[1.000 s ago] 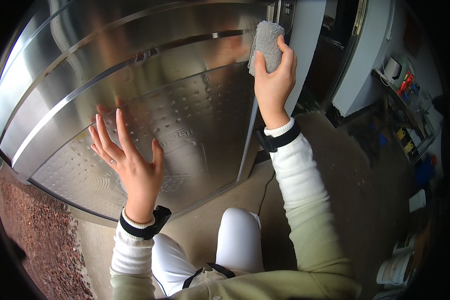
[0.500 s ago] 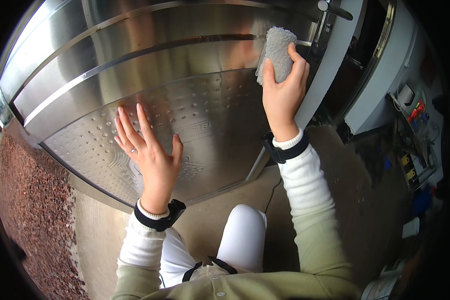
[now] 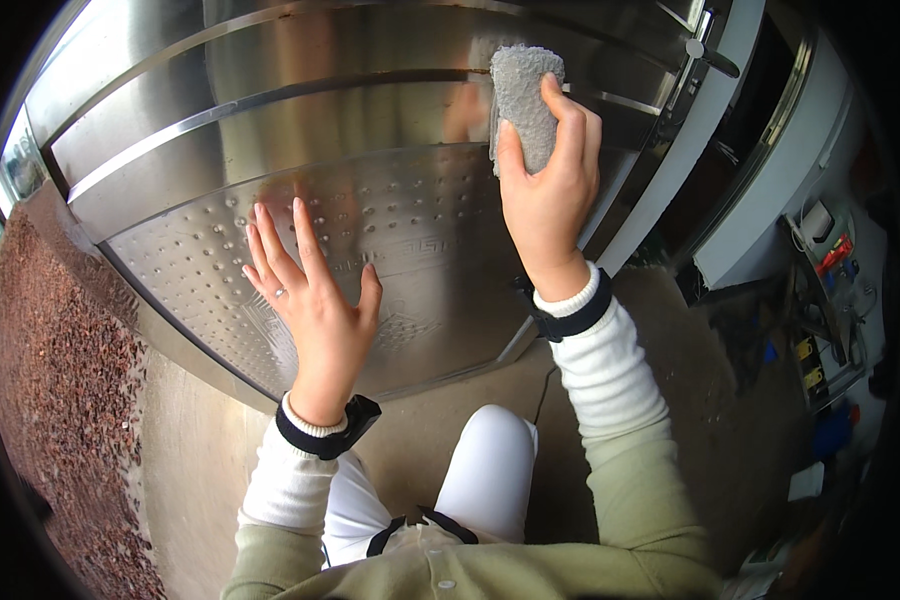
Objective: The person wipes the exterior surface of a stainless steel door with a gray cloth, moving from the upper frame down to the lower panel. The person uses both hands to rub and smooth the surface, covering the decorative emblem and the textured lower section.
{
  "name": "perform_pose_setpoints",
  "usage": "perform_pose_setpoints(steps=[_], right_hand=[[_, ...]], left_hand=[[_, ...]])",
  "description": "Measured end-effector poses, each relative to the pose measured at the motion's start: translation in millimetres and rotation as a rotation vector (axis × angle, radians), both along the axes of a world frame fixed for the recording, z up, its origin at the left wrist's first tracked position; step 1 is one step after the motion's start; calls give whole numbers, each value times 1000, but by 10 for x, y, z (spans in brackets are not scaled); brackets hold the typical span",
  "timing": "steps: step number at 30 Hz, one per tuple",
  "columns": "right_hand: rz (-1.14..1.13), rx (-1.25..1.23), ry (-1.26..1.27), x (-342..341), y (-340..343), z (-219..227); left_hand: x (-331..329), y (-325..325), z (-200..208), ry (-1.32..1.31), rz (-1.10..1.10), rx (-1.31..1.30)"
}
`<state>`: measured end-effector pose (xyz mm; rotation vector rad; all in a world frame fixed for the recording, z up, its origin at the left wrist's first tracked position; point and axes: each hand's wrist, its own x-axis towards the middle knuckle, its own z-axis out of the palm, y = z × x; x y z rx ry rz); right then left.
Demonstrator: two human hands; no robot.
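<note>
My right hand (image 3: 552,185) grips a folded grey cloth (image 3: 526,105) against the upper part of a shiny metal door (image 3: 370,115). The thumb lies on the cloth's near side and the fingers wrap its right edge. My left hand (image 3: 315,290) is spread and empty, its fingertips at the dimpled lower panel (image 3: 440,250) of the door; whether they press on it I cannot tell. A ring sits on one finger. Black bands with small dark devices are round both wrists.
A lever handle (image 3: 712,58) sticks out at the door's upper right edge, beside a pale frame (image 3: 760,200). Reddish-brown gravel (image 3: 65,400) covers the ground at far left. Tools and small items fill a shelf (image 3: 835,330) at right. A dark cable (image 3: 544,395) hangs below the door.
The cloth in my right hand has moved left across the metal, away from the handle side. My left hand stays spread at nearly the same spot. The view has shifted slightly.
</note>
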<state>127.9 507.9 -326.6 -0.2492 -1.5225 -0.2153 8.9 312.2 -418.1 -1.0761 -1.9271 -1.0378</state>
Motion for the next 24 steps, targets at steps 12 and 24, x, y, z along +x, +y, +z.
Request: perform_pose_setpoints(steps=[12,24], right_hand=[[49,56,-37,-357,-378,27],[90,113,-96,-716,-774,98]], left_hand=[[-94,-271,-47,-88,-1,16],[-250,-568,-137,-145,28,56]])
